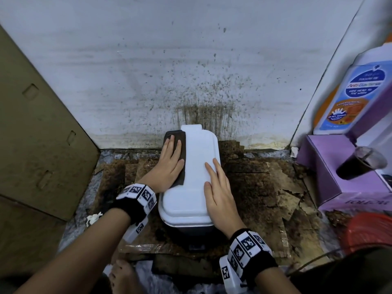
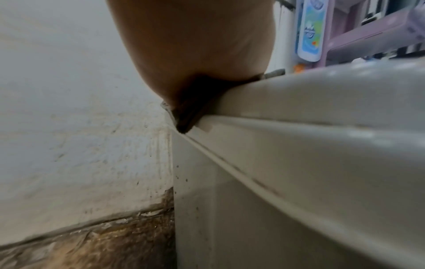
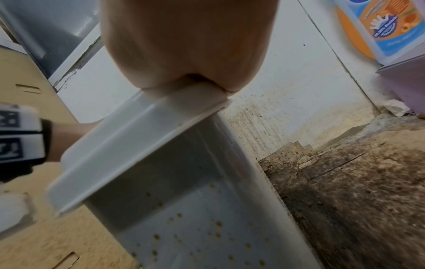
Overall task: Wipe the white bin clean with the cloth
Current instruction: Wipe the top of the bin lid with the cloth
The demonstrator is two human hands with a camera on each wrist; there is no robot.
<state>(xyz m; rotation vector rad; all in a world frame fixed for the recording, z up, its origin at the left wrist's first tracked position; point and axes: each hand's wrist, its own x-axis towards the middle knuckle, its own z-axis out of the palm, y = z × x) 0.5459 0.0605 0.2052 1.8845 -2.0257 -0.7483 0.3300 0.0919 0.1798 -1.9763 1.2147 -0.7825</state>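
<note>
Step in hand: wiping the lid of the white bin [image 1: 191,166]. The bin stands on the stained cardboard floor covering [image 1: 265,187], close to the spattered wall [image 1: 191,71], between the cardboard box [image 1: 38,134] and the purple box [image 1: 339,172].

Your left hand [image 1: 169,164] lies flat on the dark cloth [image 1: 180,141], fingers straight and slightly spread, pressing it onto the far left part of the lid. The left wrist view shows the cloth edge overhanging the lid rim. Your right hand [image 1: 218,192] lies flat on the near right edge of the lid, fingers extended and close together, steadying the bin; it grips nothing.

Judgement: the lid top appears largely clean. The right wrist view shows brown spots on the bin side wall [image 3: 184,227], not yet wiped.

Next move calls for:
- steady downward pressure on the cloth while sliding it across the lid
- a firm hold with the right hand, so the bin does not shift
- a later pass over the side walls
</note>
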